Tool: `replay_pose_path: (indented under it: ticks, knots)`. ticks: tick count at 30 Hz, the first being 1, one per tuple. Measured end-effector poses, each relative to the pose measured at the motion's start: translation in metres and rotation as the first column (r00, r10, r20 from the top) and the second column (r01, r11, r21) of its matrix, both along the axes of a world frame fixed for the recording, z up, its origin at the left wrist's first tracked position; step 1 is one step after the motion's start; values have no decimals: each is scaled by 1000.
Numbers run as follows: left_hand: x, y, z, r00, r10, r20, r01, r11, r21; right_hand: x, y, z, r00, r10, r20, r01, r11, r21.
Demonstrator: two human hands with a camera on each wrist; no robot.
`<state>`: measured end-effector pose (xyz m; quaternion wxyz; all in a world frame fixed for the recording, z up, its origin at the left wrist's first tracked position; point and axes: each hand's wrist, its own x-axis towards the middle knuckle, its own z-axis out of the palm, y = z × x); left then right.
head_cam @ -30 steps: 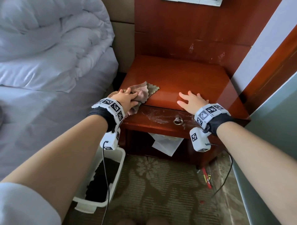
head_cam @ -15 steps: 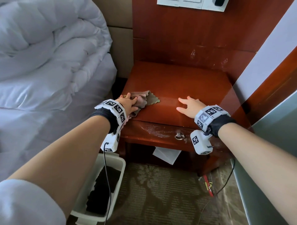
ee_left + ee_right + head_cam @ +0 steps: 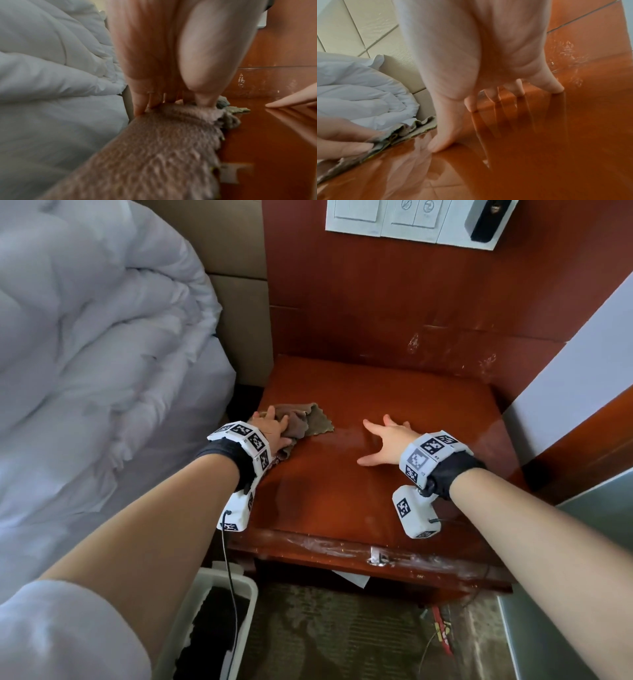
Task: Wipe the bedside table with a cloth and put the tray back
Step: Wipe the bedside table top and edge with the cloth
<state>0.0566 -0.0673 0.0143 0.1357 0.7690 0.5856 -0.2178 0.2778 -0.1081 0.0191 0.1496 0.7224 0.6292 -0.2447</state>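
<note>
Left hand (image 3: 272,430) presses the brown cloth (image 3: 301,421) onto the bedside table (image 3: 376,491), fingers curled over it; right hand (image 3: 390,440) rests splayed, fingers straight.

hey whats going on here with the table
A person is wiping a red-brown bedside table. Their left hand presses a crumpled brown cloth at the table's left edge, beside the bed. Their right hand rests spread on the bare top, fingertips down. No tray is in view.

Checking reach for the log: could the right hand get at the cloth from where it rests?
Probably yes. The right hand rests spread on the bedside table, and only bare tabletop lies between it and the cloth, which the left hand is pressing down.
</note>
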Motion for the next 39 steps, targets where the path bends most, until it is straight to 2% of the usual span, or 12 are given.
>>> replay_pose_path:
  ticks: [5,17,25,33,39]
  knots:
    - [8,33,-3,999,9,34,-9,1000,12,4,22,0,999,32,3,-32,998,-53]
    - [24,102,-10,997,-20,74,16,999,50,10,43,-4,999,35,-39,-37,998,-45]
    - [33,133,-10,996,-85,41,80,990,115,10,48,-5,998,35,-47,-36,999,-26]
    - [30,155,-14,991,-110,74,100,986,131,9,54,-8,999,30,-30,-31,999,-27]
    - [30,139,-14,987,-148,65,137,979,148,8,58,-8,999,21,-27,-21,999,-25]
